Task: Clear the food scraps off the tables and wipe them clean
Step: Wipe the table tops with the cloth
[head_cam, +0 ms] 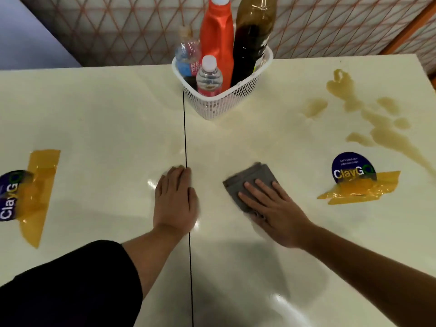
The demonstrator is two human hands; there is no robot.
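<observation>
Right hand (273, 208) flat, fingers straight, pressing folded grey cloth (250, 175) onto surface (236, 142), 3 o'clock of left hand (175, 199), which lies flat and empty. Cloth looks soft, limp, light: pin under palm. Brown spill (387, 134) at 2 o'clock, unwiped.

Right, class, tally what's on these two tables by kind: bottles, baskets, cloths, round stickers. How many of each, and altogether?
Bottles: 4 (red bottle, brown bottle, two clear bottles)
Basket: 1
Cloth: 1
Round stickers: 2
Total: 8
</observation>
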